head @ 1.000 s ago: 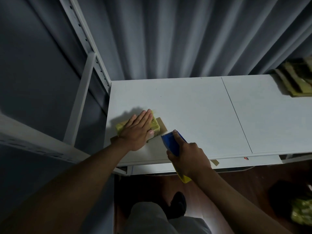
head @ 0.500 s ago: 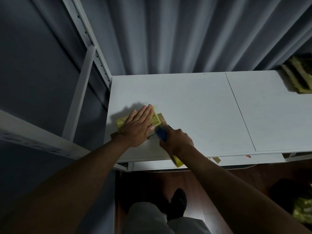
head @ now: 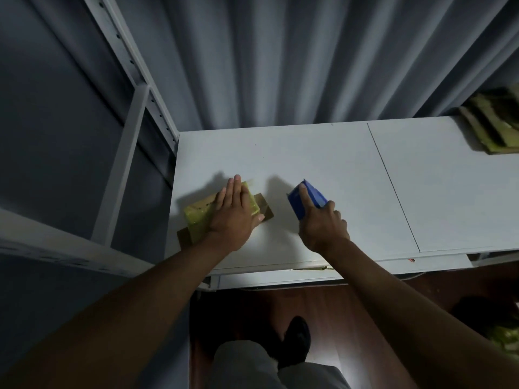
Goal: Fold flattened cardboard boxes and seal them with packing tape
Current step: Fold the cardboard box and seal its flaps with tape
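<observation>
Left hand (head: 234,213) lies flat, fingers straight, pressing the small yellow-green cardboard box (head: 205,213); right hand (head: 320,223) grips the blue tape dispenser (head: 307,200). Box likely light and crushable: hold by edges.

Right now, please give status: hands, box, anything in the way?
Left hand flat on small box. Right hand grips blue tape dispenser, apart from box. Nothing between them on table.

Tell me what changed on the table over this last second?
The right hand, gripping the blue tape dispenser, first pushed left up against the small box, then pulled away to the right, leaving a gap. The left hand stayed pressed flat on the box; the stack of flattened boxes stayed put.
</observation>
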